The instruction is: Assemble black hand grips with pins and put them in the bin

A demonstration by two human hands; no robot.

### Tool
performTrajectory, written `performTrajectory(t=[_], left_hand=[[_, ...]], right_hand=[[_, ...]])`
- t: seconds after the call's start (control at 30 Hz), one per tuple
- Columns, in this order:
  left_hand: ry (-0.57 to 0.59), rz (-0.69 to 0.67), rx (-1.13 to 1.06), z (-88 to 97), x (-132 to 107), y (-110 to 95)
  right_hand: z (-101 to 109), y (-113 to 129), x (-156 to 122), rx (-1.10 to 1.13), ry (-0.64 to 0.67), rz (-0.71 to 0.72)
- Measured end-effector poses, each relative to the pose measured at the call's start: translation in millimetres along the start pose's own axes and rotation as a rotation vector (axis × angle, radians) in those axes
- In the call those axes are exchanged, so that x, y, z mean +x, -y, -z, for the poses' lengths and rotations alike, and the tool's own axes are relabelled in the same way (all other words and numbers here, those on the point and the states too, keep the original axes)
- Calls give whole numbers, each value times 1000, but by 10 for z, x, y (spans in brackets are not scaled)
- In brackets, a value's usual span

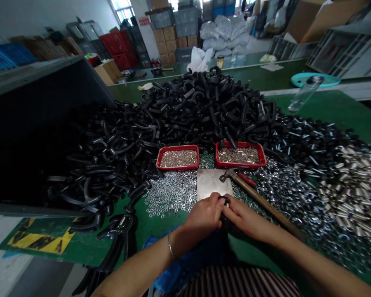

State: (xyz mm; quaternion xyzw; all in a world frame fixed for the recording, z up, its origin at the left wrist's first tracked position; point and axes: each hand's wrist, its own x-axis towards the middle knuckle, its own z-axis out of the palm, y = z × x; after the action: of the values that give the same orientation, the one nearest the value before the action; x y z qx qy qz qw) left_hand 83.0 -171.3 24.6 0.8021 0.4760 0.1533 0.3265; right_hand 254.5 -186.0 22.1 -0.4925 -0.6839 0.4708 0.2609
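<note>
My left hand (204, 215) and my right hand (245, 218) meet at the near edge of a grey metal plate (212, 182). Both are closed around a small black plastic part (226, 202) with a bit of metal at its top; most of it is hidden by the fingers. A hammer (259, 200) with a wooden handle lies just right of the plate, its head resting on the plate's far corner. Loose silver washers (170, 194) spread left of the plate.
Two red trays, one on the left (177, 158) and one on the right (240, 155), hold small metal pieces. A big heap of curved black handles (185, 111) rises behind. Silver sleeves (355, 185) lie right. A dark bin (34, 123) stands left, a clear bottle (304, 94) far right.
</note>
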Motion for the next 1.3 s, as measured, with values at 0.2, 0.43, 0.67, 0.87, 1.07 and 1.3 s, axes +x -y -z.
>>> performTrajectory(t=[0.2,0.43,0.67,0.87,1.07,1.3], left_hand=[[41,58,271,94,437,158],[-27,15,615,76,939,269],[-114,-128,707,379,1629,40],[17,-236,767,250,2275,-11],[83,-182,764,89,2355,51],[117,-148,739,163,2319,43]], right_hand=[[351,-140,369,-266,39,-13],[1320,-419,1074,-934,-301,-58],[1372,-591,1377,-1031,-247,-146],[1319,-711,1432,-1008,-281,-137],[1297,-860,1467,-880,-411,-120],[1381,-765,1202,-542,-655,-58]])
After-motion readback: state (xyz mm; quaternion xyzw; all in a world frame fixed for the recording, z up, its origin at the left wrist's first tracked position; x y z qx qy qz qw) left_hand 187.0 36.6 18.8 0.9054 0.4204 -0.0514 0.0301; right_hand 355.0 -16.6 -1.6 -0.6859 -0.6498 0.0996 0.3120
